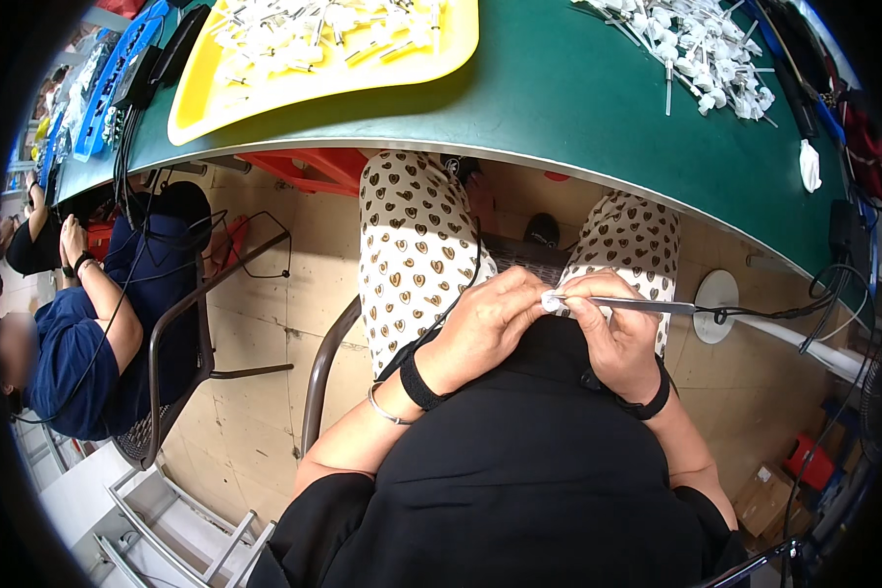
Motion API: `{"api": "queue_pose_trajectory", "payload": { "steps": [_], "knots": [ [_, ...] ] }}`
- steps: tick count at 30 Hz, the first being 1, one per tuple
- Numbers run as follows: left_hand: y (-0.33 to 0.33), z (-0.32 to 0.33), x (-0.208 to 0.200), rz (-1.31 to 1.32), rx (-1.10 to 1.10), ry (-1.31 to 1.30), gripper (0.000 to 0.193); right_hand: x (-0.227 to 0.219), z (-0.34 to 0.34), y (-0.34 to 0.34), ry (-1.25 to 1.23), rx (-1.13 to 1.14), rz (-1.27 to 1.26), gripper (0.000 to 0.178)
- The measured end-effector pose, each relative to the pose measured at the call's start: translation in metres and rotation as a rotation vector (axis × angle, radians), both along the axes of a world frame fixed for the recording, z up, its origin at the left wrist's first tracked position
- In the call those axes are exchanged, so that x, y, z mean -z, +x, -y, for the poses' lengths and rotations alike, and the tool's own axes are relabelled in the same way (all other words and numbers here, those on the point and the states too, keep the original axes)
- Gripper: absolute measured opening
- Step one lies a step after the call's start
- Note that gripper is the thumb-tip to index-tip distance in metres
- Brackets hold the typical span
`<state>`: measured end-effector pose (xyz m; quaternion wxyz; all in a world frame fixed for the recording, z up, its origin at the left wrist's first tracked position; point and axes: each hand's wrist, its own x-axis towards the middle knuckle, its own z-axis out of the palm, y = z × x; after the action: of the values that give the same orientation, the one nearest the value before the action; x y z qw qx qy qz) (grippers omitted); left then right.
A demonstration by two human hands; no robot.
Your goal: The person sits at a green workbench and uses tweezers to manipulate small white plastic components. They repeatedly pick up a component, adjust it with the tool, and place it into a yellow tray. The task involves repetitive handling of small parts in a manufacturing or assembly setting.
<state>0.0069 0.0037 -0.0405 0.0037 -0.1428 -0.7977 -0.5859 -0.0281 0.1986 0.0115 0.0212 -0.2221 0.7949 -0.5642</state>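
Above my lap, my left hand (498,318) pinches a small whitish plastic piece (551,301) between thumb and fingertips. My right hand (619,338) grips a pair of slim metal tweezers (647,306), whose flat back end sticks out to the right. Their tip meets the plastic piece, though my fingers partly hide the contact. Both hands are close together, in front of the table's near edge. On the table, a yellow tray (191,113) holds many white parts with thin metal-looking stems. A loose heap of similar white plastic parts (706,59) lies at the far right.
The green table (549,118) curves across the front. A crumpled white scrap (809,165) and cables (833,284) are at its right end. To the left, a co-worker (98,323) sits on a dark-framed chair (181,333). Boxes (764,500) stand on the floor at lower right.
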Motion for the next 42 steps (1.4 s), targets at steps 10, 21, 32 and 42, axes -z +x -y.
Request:
{"api": "queue_pose_trajectory", "payload": {
  "steps": [10, 21, 32, 42],
  "knots": [
    [0.001, -0.001, 0.0, 0.002, -0.004, -0.012, 0.016, 0.001, -0.001, 0.004, -0.001, 0.044, 0.049, 0.005],
    [0.002, 0.0, 0.003, -0.012, 0.035, -0.03, 0.016, -0.003, -0.002, -0.004, 0.127, -0.1, -0.138, 0.008],
    [-0.002, -0.001, -0.001, 0.008, 0.005, 0.122, 0.018, 0.006, -0.01, 0.009, -0.191, 0.081, 0.124, 0.016],
    [-0.002, -0.003, -0.006, -0.042, -0.043, 0.098, 0.017, 0.011, -0.015, 0.012, -0.254, 0.164, 0.137, 0.015]
  ]
}}
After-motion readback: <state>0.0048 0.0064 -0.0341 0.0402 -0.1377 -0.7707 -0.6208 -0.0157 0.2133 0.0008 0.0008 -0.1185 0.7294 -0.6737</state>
